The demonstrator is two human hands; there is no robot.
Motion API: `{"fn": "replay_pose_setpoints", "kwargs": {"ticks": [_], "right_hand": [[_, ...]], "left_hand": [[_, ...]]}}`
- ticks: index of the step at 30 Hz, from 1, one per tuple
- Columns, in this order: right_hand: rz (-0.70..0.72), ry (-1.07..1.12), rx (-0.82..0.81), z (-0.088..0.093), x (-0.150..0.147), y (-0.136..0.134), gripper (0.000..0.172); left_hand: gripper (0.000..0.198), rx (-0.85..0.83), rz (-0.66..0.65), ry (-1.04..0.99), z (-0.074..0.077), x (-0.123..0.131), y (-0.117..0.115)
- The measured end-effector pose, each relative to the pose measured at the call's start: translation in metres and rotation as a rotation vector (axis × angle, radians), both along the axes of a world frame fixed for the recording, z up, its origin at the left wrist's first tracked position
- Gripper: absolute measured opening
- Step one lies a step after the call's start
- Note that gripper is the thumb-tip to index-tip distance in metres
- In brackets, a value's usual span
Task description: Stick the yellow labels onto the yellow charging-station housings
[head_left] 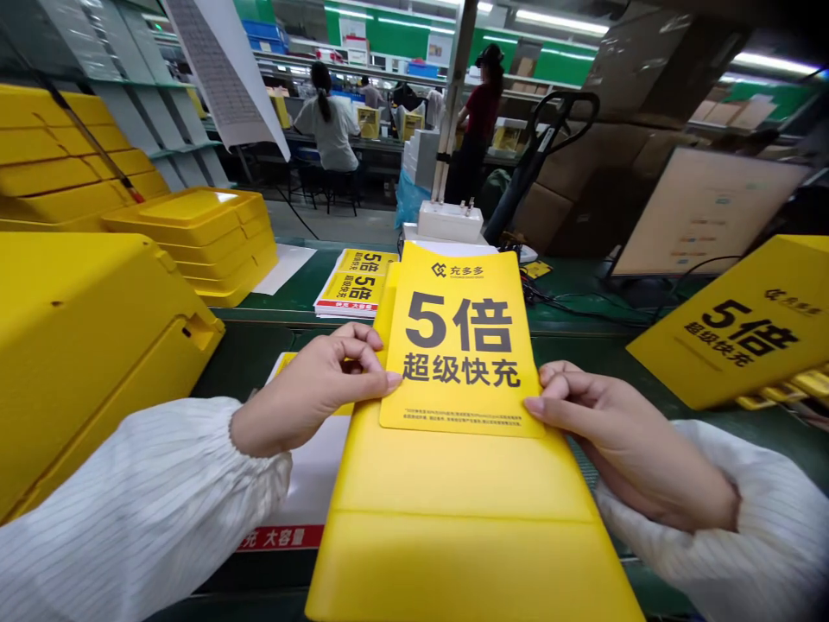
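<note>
Between my two hands is a yellow printed sticker sheet (463, 345) with a large black "5倍" and smaller Chinese text. My left hand (333, 376) pinches its left edge between thumb and fingers. On the opposite side, my right hand (579, 410) grips the lower right edge the same way. Behind and under the sheet is a yellow plastic housing (466, 536), its smooth face toward me with a seam across it. Whether the sheet touches the housing all over, I cannot tell. Part of a white printed sheet (311, 484) with a red band shows beneath my left wrist.
Stacked yellow housings (200, 242) and a large one (84, 345) stand on the left. A pile of printed sheets (356, 281) lies beyond my left hand. At right stands a labelled yellow housing (744, 328) near a pale panel (705, 212). Two people work farther back.
</note>
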State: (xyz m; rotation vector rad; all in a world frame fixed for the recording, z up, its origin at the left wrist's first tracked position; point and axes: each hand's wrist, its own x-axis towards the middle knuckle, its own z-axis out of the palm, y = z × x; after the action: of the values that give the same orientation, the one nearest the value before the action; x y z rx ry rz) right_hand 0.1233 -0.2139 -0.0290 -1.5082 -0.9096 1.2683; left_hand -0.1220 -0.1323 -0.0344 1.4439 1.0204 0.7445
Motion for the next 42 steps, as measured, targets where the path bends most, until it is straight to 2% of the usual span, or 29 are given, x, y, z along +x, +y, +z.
{"fn": "replay_pose_setpoints", "kwargs": {"ticks": [21,26,30,33,35,36,37,39,41,42], "right_hand": [[0.049,-0.041,0.027,-0.005,0.002,0.001,0.033],[0.044,-0.025,0.002,-0.002,0.000,0.000,0.035],[0.067,-0.097,0.030,-0.007,0.001,-0.001,0.039],[0.018,-0.226,0.143,-0.011,0.007,0.001,0.039],[-0.005,-0.474,0.385,-0.008,0.011,0.001,0.034],[0.056,-0.615,0.530,-0.004,0.010,0.000,0.029],[0.176,-0.730,0.673,0.001,0.007,0.000,0.026],[0.575,-0.855,0.850,0.011,-0.008,0.002,0.036],[0.971,-0.872,0.861,0.017,-0.029,0.016,0.045],[1.070,-0.882,0.814,0.018,-0.039,0.031,0.046]], "left_hand": [[0.029,-0.015,0.008,-0.012,0.002,0.002,-0.001],[0.028,0.016,0.015,-0.009,0.001,0.002,-0.001],[0.030,0.096,0.005,0.033,-0.004,0.001,-0.002],[0.037,0.101,0.116,0.006,-0.010,-0.001,-0.008],[0.049,-0.013,0.201,-0.053,-0.013,-0.003,-0.018],[0.059,-0.102,0.210,-0.103,-0.015,-0.004,-0.024],[0.072,-0.207,0.196,-0.171,-0.015,-0.006,-0.032],[0.101,-0.415,0.106,-0.329,-0.018,-0.007,-0.046],[0.118,-0.485,0.035,-0.424,-0.022,-0.006,-0.058],[0.122,-0.477,0.027,-0.455,-0.024,-0.006,-0.062]]}}
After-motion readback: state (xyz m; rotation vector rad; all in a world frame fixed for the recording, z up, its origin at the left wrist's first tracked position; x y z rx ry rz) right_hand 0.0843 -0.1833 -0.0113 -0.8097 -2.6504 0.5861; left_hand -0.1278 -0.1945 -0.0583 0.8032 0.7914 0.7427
